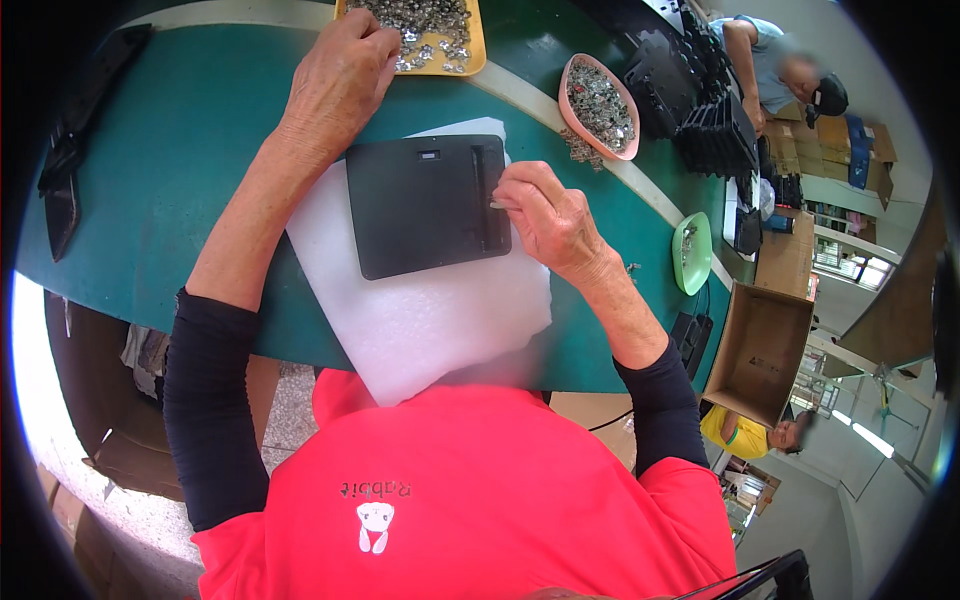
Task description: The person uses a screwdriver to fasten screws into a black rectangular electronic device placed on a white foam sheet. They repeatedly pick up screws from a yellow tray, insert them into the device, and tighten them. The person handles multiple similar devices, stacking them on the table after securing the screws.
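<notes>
"Two hands at work, then. What does each grip have?"

"The left hand (345, 75) reaches over the near-left side of the yellow tray (478, 45), fingers bunched by the small metal parts (425, 20) — whether it grasps one, I can't tell. The right hand (555, 225) has thumb and fingers bent close together at the right edge of the black panel (420, 210). Something pale shows at the tips, but part or fingernail, I can't say."

"And the panel itself?"

"Flat on the white foam sheet (430, 330), which lies on the green tabletop (200, 120). It's in front of the person, between the two arms."

"How far along would you put it?"

"Underway, I'd judge. The panel is already laid out on its foam, and its broad face shows no metal parts. The dark strip (488, 200) down its right side is too dim to show whether any sit there — so I can't count what's done. Plenty of pieces remain in the tray and the pink bowl (628, 152), so supply isn't short."
</notes>
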`<state>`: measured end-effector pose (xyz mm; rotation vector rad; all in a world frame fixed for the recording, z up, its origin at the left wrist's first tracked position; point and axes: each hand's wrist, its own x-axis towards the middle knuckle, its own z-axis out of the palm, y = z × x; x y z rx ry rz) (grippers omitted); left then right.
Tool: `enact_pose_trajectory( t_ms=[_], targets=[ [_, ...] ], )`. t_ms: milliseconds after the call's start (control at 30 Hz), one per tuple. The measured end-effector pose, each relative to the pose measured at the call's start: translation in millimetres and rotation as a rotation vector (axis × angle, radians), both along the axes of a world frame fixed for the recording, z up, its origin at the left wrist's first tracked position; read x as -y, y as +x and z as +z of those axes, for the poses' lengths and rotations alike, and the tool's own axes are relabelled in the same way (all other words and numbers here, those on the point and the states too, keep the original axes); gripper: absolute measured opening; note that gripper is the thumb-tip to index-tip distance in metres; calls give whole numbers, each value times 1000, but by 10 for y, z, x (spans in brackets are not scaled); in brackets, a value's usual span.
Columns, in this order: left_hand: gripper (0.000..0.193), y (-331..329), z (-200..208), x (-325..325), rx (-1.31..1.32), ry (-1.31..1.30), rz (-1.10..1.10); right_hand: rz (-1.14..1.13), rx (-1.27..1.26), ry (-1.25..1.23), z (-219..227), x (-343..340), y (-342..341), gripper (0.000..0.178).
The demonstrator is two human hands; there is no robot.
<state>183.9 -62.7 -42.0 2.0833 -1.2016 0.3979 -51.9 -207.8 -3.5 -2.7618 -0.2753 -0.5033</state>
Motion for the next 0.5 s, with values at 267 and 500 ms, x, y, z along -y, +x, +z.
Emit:
enact_pose_trajectory(
  t_ms=[267,500],
  targets=[
    [7,16,30,6,-90,74,-1,5,-81,-74,130,-12,46,17],
    [30,-3,73,-47,-172,50,-19,88,-410,-357,425,-55,186,11]
  ],
)
